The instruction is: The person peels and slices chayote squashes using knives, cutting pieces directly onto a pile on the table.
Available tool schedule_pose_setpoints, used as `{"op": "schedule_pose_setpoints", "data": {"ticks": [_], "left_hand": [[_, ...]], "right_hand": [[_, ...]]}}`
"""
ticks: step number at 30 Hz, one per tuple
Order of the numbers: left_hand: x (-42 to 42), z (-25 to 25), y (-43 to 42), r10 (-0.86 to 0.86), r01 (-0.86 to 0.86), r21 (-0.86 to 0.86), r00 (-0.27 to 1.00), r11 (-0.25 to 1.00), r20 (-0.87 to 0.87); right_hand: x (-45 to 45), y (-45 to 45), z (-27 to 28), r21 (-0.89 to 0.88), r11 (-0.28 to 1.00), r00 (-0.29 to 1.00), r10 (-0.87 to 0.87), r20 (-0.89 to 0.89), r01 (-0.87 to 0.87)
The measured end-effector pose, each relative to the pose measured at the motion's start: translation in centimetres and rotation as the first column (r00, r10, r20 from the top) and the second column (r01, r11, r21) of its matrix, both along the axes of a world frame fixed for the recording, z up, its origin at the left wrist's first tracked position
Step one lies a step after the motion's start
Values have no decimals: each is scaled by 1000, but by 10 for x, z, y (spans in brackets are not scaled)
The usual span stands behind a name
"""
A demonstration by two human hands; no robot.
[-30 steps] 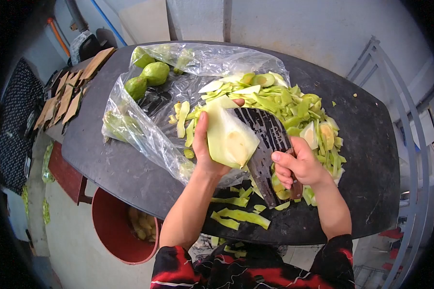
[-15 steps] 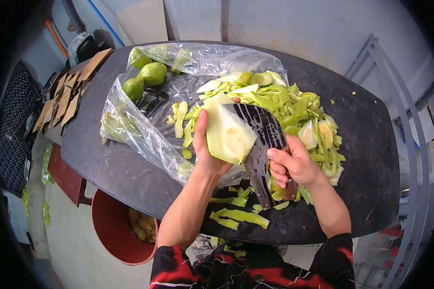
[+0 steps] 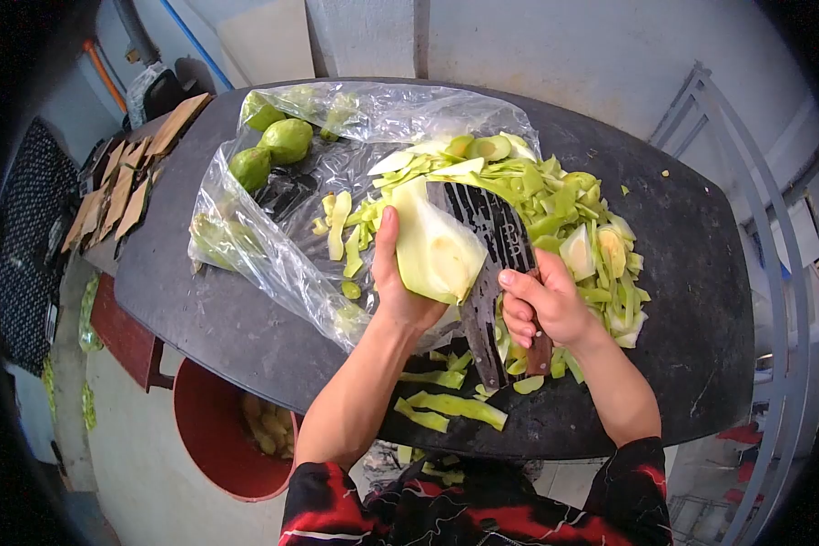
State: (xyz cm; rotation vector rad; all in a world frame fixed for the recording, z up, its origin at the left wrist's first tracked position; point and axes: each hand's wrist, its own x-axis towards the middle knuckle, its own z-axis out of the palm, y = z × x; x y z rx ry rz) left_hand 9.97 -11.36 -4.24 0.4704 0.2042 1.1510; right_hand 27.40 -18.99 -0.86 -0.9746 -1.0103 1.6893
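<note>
A large piece of peeled pale green fruit [image 3: 432, 246], which looks like a green mango, rests in my left hand [image 3: 402, 296], fingers wrapped round its left side and underside. Its cut face shows a paler oval at the centre. My right hand [image 3: 555, 305] is closed round the wooden handle of a broad dark cleaver [image 3: 491, 223]. The blade stands against the fruit's right side, with wet streaks on it. Behind and right of the hands lies a heap of green slices and peelings [image 3: 555, 200]. Long peel strips [image 3: 460, 408] lie below the hands.
A clear plastic bag [image 3: 287, 287] spreads over the dark table [image 3: 692, 364], with several whole green fruits [image 3: 287, 141] at its far left. A red bin [image 3: 196, 423] holding pale pieces stands below left. A grey metal railing [image 3: 773, 273] runs along the right.
The cleaver has turned more upright and shifted slightly left with my right hand. The fruit in my left hand has moved a little right and tilted slightly.
</note>
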Motion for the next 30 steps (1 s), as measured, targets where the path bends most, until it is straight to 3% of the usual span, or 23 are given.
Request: {"op": "schedule_pose_setpoints", "data": {"ticks": [5, 9, 12, 18, 20, 23, 25, 27, 29, 30], "left_hand": [[-1, 7, 2, -14, 8, -42, 991, 999, -134], [2, 3, 0, -60, 54, -69, 994, 996, -89], [8, 2, -4, 39, -42, -43, 997, 998, -73], [6, 7, -4, -16, 6, -64, 987, 998, -157], [6, 7, -2, 84, -95, -28, 955, 995, -285], [6, 1, 9, 225, -223, 43, 918, 974, -328], [4, 3, 10, 230, -247, -14, 919, 969, -319], [-3, 3, 13, 161, -189, -137, 968, 972, -194], [-10, 3, 16, 129, -155, -144, 976, 977, -173], [-11, 4, 17, 100, -118, -183, 990, 976, -102]], "right_hand": [[0, 1, 0, -22, 1000, 1000, -2, -11, 1], [5, 3, -1, -37, 999, 999, 15, -29, -16], [-1, 3, -7, -57, 998, 997, -6, -74, 1], [3, 2, -1, -52, 999, 997, 6, -71, -9], [5, 4, -5, -74, 997, 995, -18, -100, 10], [2, 6, -2, -146, 987, 980, -91, -175, 66], [3, 8, -1, -195, 975, 965, -147, -215, 105], [6, 12, -4, -211, 943, 928, -301, -219, 257], [10, 14, 0, -203, 923, 914, -363, -180, 327], [14, 15, 2, -104, 922, 919, -383, -96, 374]]}}
